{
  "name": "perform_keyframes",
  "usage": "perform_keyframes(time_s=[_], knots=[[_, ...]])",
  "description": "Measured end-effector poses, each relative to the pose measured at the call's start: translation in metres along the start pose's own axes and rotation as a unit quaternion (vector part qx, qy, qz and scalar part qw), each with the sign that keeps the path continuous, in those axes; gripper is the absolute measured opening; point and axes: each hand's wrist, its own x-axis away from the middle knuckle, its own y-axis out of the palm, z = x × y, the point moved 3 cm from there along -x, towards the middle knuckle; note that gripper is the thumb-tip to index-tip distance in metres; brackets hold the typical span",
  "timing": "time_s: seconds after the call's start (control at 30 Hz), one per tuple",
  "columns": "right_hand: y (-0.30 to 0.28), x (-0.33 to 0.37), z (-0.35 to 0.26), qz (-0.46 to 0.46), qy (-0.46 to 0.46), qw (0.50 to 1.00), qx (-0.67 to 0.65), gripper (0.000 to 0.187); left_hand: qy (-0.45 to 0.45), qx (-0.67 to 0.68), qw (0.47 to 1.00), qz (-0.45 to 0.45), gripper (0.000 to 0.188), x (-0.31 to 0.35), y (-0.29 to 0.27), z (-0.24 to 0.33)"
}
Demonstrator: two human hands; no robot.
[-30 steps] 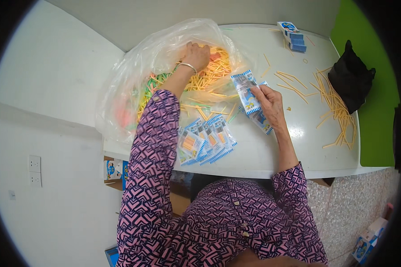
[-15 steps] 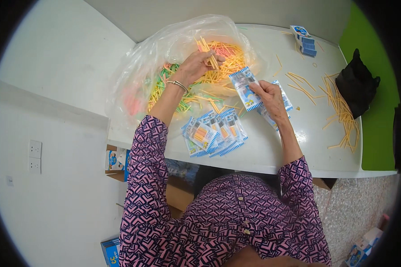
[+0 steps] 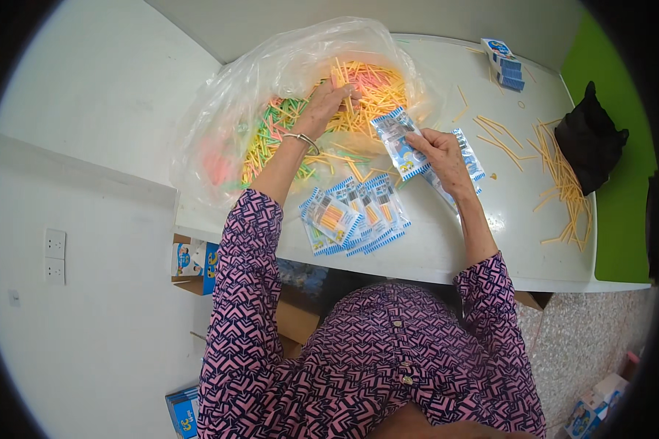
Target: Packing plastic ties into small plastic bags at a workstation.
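My left hand (image 3: 329, 102) is closed on a small bunch of thin yellow and pink sticks (image 3: 342, 79), held upright above the heap. Below it, a large clear plastic bag (image 3: 231, 95) lies open with a pile of loose yellow, pink and green sticks (image 3: 381, 91) inside. My right hand (image 3: 441, 155) pinches a small blue-and-white packet (image 3: 400, 146) with a clear window, just right of the bag. Under that hand lie more flat blue-and-white packets (image 3: 470, 157). Nearer to me, several packets with sticks showing inside (image 3: 355, 216) overlap in a fan on the white table.
Loose yellow sticks (image 3: 564, 183) lie scattered at the right, beside a black bag (image 3: 592, 139) against the green panel. A stack of blue-and-white packets (image 3: 507, 69) stands at the back right. The table's front edge (image 3: 549, 284) curves before me; an open carton (image 3: 192, 265) sits below left.
The stick bunch in my left hand is gathered more tightly and held slightly more upright. My right hand and its packet have shifted slightly left.
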Motion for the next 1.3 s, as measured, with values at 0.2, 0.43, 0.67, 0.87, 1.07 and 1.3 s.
perform_keyframes(time_s=[0.2,0.43,0.67,0.87,1.07,1.3], knots=[[-0.001,0.001,0.007,0.005,0.003,1.0,-0.005,0.025,-0.009,0.039,0.999,-0.002,0.033,-0.001,0.0,-0.007],[-0.002,0.001,0.007,0.004,0.022,0.999,-0.037,0.024,0.028,0.024,0.998,0.042,0.033,0.0,0.005,0.006],[0.003,0.002,0.007,-0.007,0.027,0.997,-0.074,0.023,0.049,-0.077,0.993,0.074,0.035,-0.003,-0.009,0.0],[-0.001,0.004,0.004,-0.036,0.033,0.998,-0.048,0.024,0.071,0.105,0.992,-0.018,0.037,0.026,0.029,0.046],[-0.002,0.009,-0.002,-0.06,0.025,0.997,-0.027,0.026,0.079,0.116,0.989,-0.054,0.038,0.043,0.053,0.052],[0.001,0.01,0.002,-0.082,0.023,0.996,-0.027,0.025,0.062,0.097,0.99,-0.083,0.038,0.056,0.067,0.04]])
